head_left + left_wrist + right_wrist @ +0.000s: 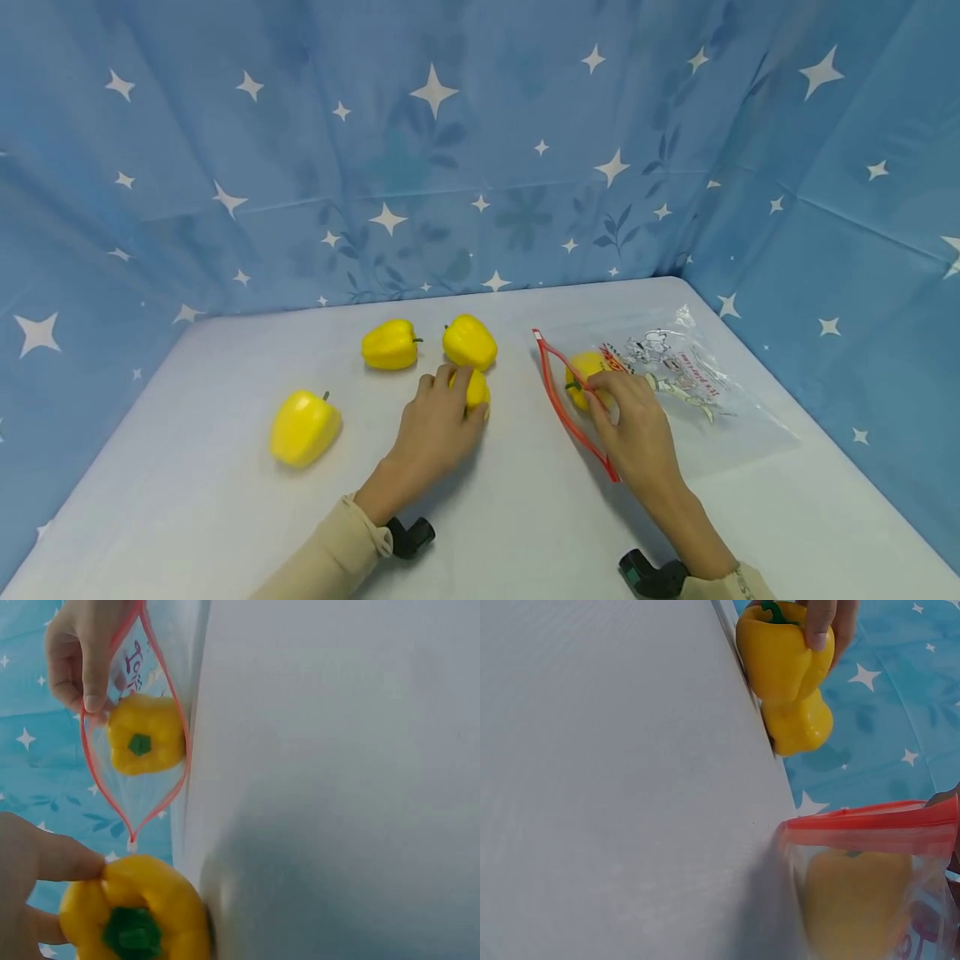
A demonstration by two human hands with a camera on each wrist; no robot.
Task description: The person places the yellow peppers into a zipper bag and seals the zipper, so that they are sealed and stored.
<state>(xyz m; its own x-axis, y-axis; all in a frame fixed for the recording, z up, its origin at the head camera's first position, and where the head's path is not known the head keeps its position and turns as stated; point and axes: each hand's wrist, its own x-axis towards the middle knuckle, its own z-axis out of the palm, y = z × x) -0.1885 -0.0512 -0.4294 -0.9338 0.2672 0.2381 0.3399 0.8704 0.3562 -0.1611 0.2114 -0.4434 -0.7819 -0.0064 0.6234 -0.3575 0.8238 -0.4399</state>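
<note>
My left hand point(442, 421) grips a yellow bell pepper point(477, 390) from above, near the middle of the table. In the left wrist view, thumb and fingers stand at one side of that pepper, its green stem facing the camera. My right hand point(636, 417) pinches the upper red edge of a clear zip bag point(693, 375), holding its mouth apart toward the left. Inside the bag, close to the opening, lies another yellow bell pepper point(146, 735); the right wrist view shows it blurred through the plastic.
Two yellow peppers, one left point(390, 344) and one right point(469, 340), lie beyond my left hand. A further pepper point(304, 428) sits on the table's left part. A blue star-patterned curtain point(435, 167) borders the white table point(225, 517) behind and at the sides.
</note>
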